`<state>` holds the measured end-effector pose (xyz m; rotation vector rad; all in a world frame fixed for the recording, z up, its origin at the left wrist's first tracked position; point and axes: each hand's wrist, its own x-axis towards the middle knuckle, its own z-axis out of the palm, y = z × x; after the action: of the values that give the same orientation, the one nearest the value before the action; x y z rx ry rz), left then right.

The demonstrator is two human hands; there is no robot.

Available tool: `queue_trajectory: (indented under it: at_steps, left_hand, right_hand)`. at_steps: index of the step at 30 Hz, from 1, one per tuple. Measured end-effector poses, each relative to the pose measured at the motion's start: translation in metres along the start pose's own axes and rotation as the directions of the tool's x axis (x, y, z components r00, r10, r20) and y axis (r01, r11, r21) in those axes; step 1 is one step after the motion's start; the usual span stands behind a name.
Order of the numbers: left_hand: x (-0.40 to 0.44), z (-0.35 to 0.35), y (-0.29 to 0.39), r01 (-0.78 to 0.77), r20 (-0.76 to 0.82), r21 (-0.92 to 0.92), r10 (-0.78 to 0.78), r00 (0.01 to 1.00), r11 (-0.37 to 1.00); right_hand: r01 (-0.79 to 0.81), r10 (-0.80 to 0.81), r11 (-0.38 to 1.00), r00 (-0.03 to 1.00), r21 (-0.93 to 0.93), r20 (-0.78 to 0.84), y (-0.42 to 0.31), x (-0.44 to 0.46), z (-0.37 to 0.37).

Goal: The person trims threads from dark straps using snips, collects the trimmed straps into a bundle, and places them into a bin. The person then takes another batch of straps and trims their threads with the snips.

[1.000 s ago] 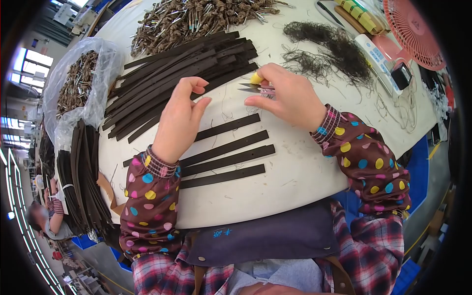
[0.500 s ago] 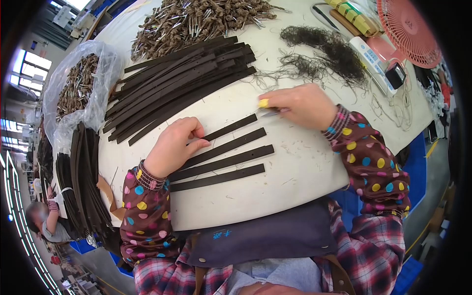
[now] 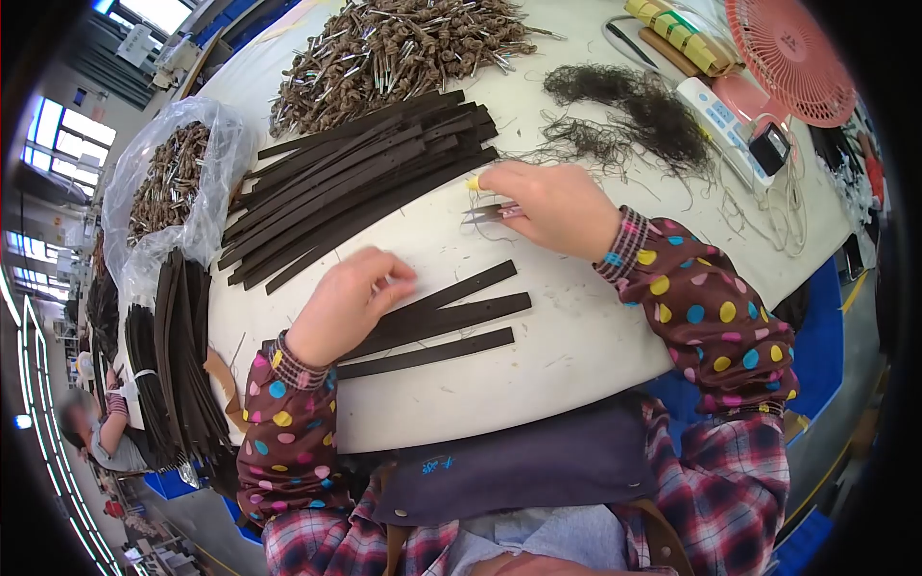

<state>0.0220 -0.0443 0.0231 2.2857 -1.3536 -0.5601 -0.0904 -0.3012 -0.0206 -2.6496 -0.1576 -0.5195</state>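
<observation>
My left hand (image 3: 348, 300) is over the left part of the dark strips (image 3: 461, 313) laid out on the white table, its thumb and fingers curled near each other; whether anything thin is between them is too small to tell. To the right, my right hand (image 3: 552, 206) is closed on small scissors (image 3: 492, 213), whose blades point left. Something yellow covers a fingertip of that hand. A large pile of dark strips (image 3: 365, 182) lies beyond my left hand. Loose dark threads (image 3: 639, 115) lie tangled beyond my right hand.
Brown knotted cords with metal tips (image 3: 394, 53) are heaped at the back. A plastic bag (image 3: 173, 182) of similar cords and bundled strips (image 3: 178, 355) are at left. A pink fan (image 3: 789, 58) and a power strip (image 3: 722, 127) stand at right. Another person (image 3: 106, 432) is far left.
Both hands first moved nearer the laid-out strips; my right hand then shifted left with the scissors. The upper laid-out strips now lie closer together, overlapping near my left hand. The view has shifted slightly.
</observation>
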Motion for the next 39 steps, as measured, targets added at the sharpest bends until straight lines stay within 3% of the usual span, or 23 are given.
queue_trajectory:
  at_steps: [3, 6, 7, 10, 14, 19, 22, 25, 28, 29, 31, 34, 38, 39]
  left_hand:
    - [0.028, 0.011, -0.016, -0.068, -0.329, 0.314, 0.176, 0.928, 0.947]
    - [0.052, 0.025, -0.028, -0.002, -0.362, 0.439, 0.179, 0.915, 0.899]
    - [0.056, 0.029, -0.029, -0.011, -0.393, 0.407, 0.186, 0.9, 0.913]
    - [0.046, 0.023, -0.03, -0.024, -0.332, 0.339, 0.144, 0.932, 0.94]
    - [0.017, 0.022, -0.021, -0.052, -0.184, 0.067, 0.064, 0.981, 0.996]
    - [0.017, 0.022, -0.016, -0.014, -0.176, 0.0, 0.014, 0.984, 1.0]
    - [0.012, 0.017, -0.016, 0.026, -0.123, 0.003, -0.026, 0.992, 1.0]
    - [0.007, 0.02, -0.017, -0.035, -0.204, 0.109, 0.057, 0.977, 0.993]
    - [0.004, 0.021, -0.009, -0.152, -0.286, 0.459, 0.308, 0.908, 0.875]
    - [0.002, 0.022, -0.009, -0.157, -0.259, 0.508, 0.324, 0.91, 0.847]
    - [-0.004, 0.025, -0.008, -0.17, -0.2, 0.604, 0.355, 0.913, 0.779]
    - [-0.012, 0.032, -0.006, -0.199, -0.193, 0.501, 0.333, 0.923, 0.842]
    - [-0.012, 0.032, -0.005, -0.135, -0.225, 0.188, 0.176, 0.958, 0.973]
    - [-0.008, 0.031, -0.001, -0.144, -0.224, 0.182, 0.183, 0.957, 0.973]
  right_hand:
    - [-0.098, 0.095, 0.994, 0.994, -0.049, -0.057, 0.013, 0.015, 0.016]
    - [-0.222, 0.215, 0.965, 0.974, -0.14, -0.066, 0.024, 0.023, 0.023]
    - [-0.166, 0.15, 0.98, 0.979, -0.114, -0.136, 0.027, 0.022, 0.026]
    - [-0.243, 0.245, 0.969, 0.957, -0.031, 0.158, 0.021, 0.011, 0.009]
    - [-0.115, 0.102, 0.987, 0.988, 0.115, 0.113, 0.011, -0.02, 0.012]
    - [-0.146, 0.142, 0.983, 0.989, 0.113, 0.043, 0.026, -0.023, -0.003]
    - [-0.316, 0.319, 0.938, 0.948, -0.142, 0.005, 0.057, -0.022, -0.021]
    - [-0.41, 0.362, 0.891, 0.901, -0.194, -0.241, 0.07, -0.025, -0.04]
    - [-0.245, 0.264, 0.964, 0.924, 0.102, -0.278, 0.053, -0.017, -0.037]
    - [-0.203, 0.249, 0.952, 0.95, 0.23, -0.191, 0.039, -0.012, -0.031]
    - [-0.142, 0.144, 0.96, 0.99, 0.242, 0.009, 0.015, -0.009, -0.016]
    - [-0.107, 0.066, 0.966, 0.982, 0.236, 0.176, -0.007, -0.017, 0.004]
    - [-0.141, 0.111, 0.968, 0.982, 0.206, 0.153, 0.0, -0.022, 0.004]
    - [-0.151, 0.127, 0.967, 0.984, 0.205, 0.127, 0.004, -0.023, 0.003]
